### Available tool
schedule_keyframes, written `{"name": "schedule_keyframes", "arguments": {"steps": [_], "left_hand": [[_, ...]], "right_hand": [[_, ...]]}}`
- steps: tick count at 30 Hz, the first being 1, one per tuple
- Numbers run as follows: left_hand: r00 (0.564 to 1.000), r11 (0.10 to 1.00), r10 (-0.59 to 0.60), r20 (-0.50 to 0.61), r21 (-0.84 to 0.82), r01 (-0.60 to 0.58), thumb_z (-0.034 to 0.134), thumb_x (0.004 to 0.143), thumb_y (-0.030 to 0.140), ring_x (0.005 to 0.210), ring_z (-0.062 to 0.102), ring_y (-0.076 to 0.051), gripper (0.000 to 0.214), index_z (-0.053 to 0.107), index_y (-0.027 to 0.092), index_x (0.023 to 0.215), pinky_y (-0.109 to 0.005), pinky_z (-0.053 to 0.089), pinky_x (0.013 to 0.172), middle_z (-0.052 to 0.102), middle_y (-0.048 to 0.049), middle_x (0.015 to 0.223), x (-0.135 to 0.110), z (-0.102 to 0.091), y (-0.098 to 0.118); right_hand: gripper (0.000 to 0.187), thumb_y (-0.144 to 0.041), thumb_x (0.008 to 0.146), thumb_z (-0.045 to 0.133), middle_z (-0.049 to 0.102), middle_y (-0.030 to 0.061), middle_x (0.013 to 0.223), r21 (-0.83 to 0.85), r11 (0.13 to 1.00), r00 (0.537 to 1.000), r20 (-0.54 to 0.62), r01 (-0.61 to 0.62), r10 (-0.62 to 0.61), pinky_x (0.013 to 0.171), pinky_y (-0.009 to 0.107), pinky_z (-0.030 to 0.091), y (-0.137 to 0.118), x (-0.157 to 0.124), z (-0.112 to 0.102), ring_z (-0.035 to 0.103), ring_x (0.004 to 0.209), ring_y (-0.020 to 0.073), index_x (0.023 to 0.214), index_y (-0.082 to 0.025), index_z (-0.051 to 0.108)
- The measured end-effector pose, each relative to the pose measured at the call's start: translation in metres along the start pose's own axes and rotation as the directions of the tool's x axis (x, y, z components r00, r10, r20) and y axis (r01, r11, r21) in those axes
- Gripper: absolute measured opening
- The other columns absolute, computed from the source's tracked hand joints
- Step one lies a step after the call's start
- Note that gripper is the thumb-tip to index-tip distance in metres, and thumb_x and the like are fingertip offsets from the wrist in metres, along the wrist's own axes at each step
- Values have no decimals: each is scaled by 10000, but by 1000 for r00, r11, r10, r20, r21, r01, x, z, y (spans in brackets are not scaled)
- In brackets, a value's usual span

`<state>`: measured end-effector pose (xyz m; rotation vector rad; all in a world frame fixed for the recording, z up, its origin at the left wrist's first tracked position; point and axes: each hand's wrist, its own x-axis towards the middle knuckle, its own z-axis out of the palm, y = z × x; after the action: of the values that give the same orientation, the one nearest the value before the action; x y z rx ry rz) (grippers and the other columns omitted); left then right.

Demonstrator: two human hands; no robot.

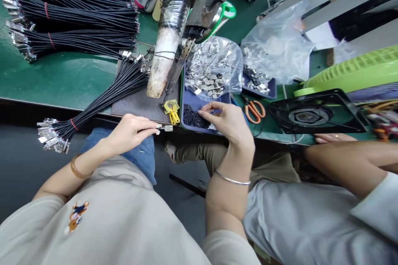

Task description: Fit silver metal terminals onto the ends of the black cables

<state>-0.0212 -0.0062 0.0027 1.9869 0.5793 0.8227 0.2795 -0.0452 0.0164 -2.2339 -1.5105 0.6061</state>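
Tied cable bundles (87, 14) are lying at the back left of a workbench (68, 72). Before them, another cable bundle (102, 95) is jutting past the near edge. Right of it, a parts tray (194, 98) is holding bagged metal connector shells (214, 85) at the back and tiny parts (192, 116), seemingly loose, at the front. A second tray (273, 89) is sitting to its right; farther right, a cooling fan (311, 115) is resting.

A small, boxy metal plug (168, 128) — silvery, pinched at one end — points toward the near left corner of a blue tray (190, 96), where tiny black pieces (191, 116) lie in a loose heap.
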Motion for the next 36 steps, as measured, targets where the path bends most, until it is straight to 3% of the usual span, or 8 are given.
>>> {"name": "schedule_keyframes", "arguments": {"steps": [2,4,6,9,14,19,26,36], "left_hand": [[981,979,-155,118,-112,168,592,938,219,501,529,-85,293,713,122,689,-201,379,528,693,-23,616,5,-7,3],[948,937,-254,194,-192,290,572,926,253,465,458,-70,364,655,122,598,-198,331,488,641,-12,550,10,-11,5],[934,907,-299,197,-245,342,564,902,264,470,441,-67,353,627,124,584,-193,328,486,618,-9,536,14,-12,6],[926,887,-353,133,-266,377,580,853,260,471,458,-73,218,650,123,697,-190,351,498,591,5,520,16,-6,6],[924,911,-380,-48,-192,365,599,807,240,480,414,-63,95,605,146,794,-184,347,517,488,56,521,14,7,8],[933,937,-342,-114,-114,330,587,807,218,518,347,-55,77,559,158,769,-174,313,519,429,72,550,12,12,12],[939,948,-318,-131,-59,313,577,807,213,527,356,-55,64,551,164,775,-156,299,505,446,75,559,10,13,13],[949,958,-286,-136,-1,288,582,804,204,526,376,-64,53,568,169,765,-155,328,509,470,68,558,9,13,14]], "right_hand": [[220,-405,686,698,639,4,619,23,1000,999,-37,14,-14,554,280,337,-5,-4,2,452,482,105,664,-196,634],[205,-389,712,684,602,-22,583,89,996,984,-181,10,6,510,264,286,-14,-13,7,362,440,75,671,-201,614],[210,-393,749,666,626,-21,618,230,972,928,-369,42,47,465,252,239,-28,-27,14,295,416,57,687,-208,589],[208,-378,759,696,712,24,766,485,847,864,-500,216,67,440,228,293,-54,-50,30,421,459,69,717,-217,571],[137,-298,804,691,703,-25,766,627,743,938,-348,233,0,380,194,223,-88,-76,64,318,391,22,825,-212,586],[106,-283,826,671,627,-48,689,646,729,937,-348,227,16,391,188,251,-94,-75,86,357,421,28,836,-202,604],[102,-288,818,679,635,-24,718,663,711,940,-340,234,8,417,174,326,-94,-74,84,521,526,65,820,-206,618],[72,-258,839,655,549,-89,592,561,790,934,-354,246,-40,410,207,219,-95,-78,81,275,391,25,829,-195,621]]}}
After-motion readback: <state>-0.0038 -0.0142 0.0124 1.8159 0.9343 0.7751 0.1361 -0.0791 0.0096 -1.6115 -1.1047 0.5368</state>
